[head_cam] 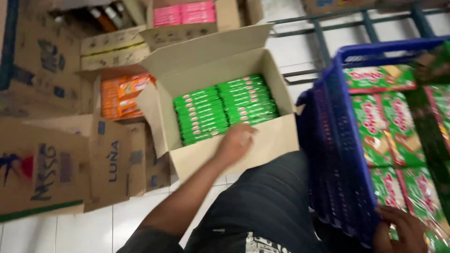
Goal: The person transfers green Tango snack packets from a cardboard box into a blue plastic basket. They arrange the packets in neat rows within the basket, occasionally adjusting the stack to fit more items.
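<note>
My left hand (236,143) reaches over the near wall of an open cardboard box (276,140). Its fingertips touch the nearest of several flat green packs (225,108), which stand in two rows inside. The hand is blurred, so its hold cannot be made out. My right hand (401,229) grips the lower corner of a blue plastic basket (335,154) at the right. The basket is filled with green and red snack packs (386,122) and rests against my dark-trousered leg.
Behind the open box are a carton of orange packs (123,96) and another of pink packs (183,14). Flattened and closed cardboard boxes (51,164) crowd the left on a white tiled floor (93,229). A blue metal frame (323,33) stands at the back right.
</note>
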